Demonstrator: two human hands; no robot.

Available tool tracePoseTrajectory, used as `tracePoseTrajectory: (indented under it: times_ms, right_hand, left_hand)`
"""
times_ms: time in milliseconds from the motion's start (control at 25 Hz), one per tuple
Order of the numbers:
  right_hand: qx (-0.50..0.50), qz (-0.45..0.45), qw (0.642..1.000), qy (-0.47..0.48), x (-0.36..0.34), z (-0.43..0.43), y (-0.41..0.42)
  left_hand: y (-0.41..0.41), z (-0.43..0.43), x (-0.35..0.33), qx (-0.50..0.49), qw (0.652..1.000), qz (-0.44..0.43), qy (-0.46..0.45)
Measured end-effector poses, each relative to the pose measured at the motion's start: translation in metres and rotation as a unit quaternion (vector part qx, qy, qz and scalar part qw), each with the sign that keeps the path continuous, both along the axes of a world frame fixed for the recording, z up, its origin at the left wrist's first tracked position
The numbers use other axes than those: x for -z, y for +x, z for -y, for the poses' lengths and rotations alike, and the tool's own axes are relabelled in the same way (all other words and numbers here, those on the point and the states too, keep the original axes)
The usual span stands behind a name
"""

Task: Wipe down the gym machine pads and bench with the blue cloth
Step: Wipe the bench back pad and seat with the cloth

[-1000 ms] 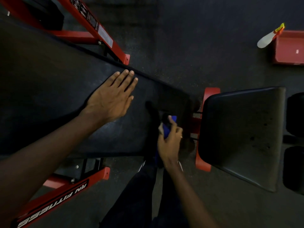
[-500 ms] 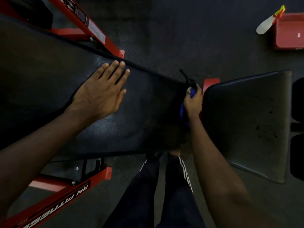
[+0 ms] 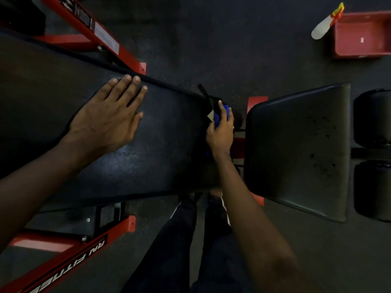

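Note:
A long black bench back pad (image 3: 165, 149) runs from the left to the centre of the head view. My left hand (image 3: 110, 121) lies flat on it with straight fingers, near its far edge. My right hand (image 3: 221, 132) grips the bunched blue cloth (image 3: 221, 115) at the pad's right end, beside a thin black strap or lever (image 3: 205, 95). The black seat pad (image 3: 300, 153) sits just right of that hand, across a narrow gap with red frame showing.
Red machine frame bars (image 3: 105, 39) cross behind the back pad, and another red bar (image 3: 63, 267) with white lettering lies below it. Two black roller pads (image 3: 372, 117) stand at the right edge. A red box (image 3: 359, 34) and a white spray bottle (image 3: 321, 28) rest on the dark floor at top right. My legs (image 3: 190, 240) stand below the bench.
My right hand with the blue cloth moved up from the near side of the pad's end to its far corner, then drew slightly back. My left hand stayed flat on the pad.

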State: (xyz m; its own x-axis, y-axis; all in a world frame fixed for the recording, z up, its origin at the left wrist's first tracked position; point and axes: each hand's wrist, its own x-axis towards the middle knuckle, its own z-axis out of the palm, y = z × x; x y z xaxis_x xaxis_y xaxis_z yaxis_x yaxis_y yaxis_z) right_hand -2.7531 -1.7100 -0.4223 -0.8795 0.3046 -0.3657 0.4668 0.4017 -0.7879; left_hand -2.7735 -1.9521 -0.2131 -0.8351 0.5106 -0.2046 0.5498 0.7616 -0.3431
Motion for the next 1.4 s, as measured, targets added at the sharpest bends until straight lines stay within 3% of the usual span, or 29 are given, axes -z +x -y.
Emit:
tracePoseTrajectory:
  times_ms: [200,400,480,600,680,960,1200,1400]
  right_hand:
    - [0.069,0.009,0.998,-0.006,-0.034,0.027,0.024]
    - [-0.15,-0.099,0.984,0.01,-0.052,0.037,0.092]
    - [-0.104,-0.084,0.991,0.0,-0.026,0.01,0.065]
    - [0.032,0.019,0.999,-0.016,-0.012,-0.006,0.02]
    - [0.051,0.047,0.998,0.014,-0.027,0.009,0.015]
    - [-0.166,-0.02,0.985,0.04,-0.059,0.028,0.101]
    - [-0.068,-0.038,0.996,0.032,-0.007,-0.001,0.057]
    - [0.086,0.088,0.992,0.016,0.055,-0.048,-0.008]
  left_hand:
    - [0.0,-0.001,-0.001,0.004,1.0,-0.004,0.01]
    - [0.0,0.001,0.002,0.003,1.0,-0.012,0.019]
    - [0.0,0.001,0.004,0.004,1.0,-0.017,0.024]
    - [0.0,0.001,0.007,0.002,0.999,-0.019,0.033]
    - [-0.001,0.002,0.008,-0.002,0.999,-0.017,0.04]
    - [0.001,-0.011,0.015,-0.048,0.996,-0.028,0.072]
    - [0.0,-0.04,0.04,-0.103,0.99,-0.013,0.094]
    - [-0.014,-0.069,0.074,-0.137,0.987,-0.001,0.083]
